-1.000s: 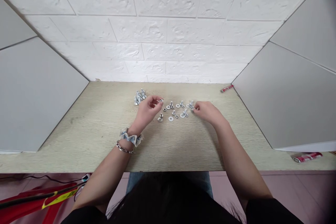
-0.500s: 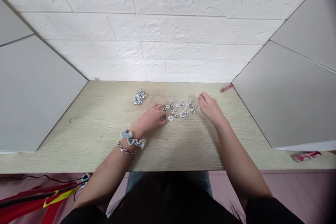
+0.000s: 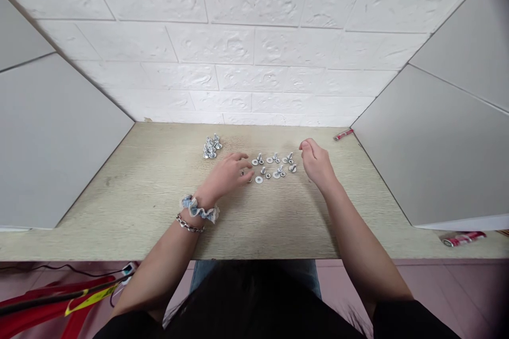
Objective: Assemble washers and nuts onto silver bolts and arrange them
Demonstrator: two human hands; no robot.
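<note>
My left hand is over the table with its fingers apart and curved. Small metal pieces lie partly hidden under its fingertips. Just to its right are two loose rows of hardware: upright bolts, flat washers and nuts. Beyond that hand, a pile of bolts with washers and nuts stands at the back left. My right hand is closed in a fist to the right of the rows. Whatever its curled fingers hold, if anything, is hidden.
The wooden table meets a white brick-patterned wall at the back. Grey panels stand on both sides. One red can lies at the back right, another near the front right edge.
The fingers of my left hand have shifted slightly and now cover a nut that showed beside them. My right hand stays closed in nearly the same place.
</note>
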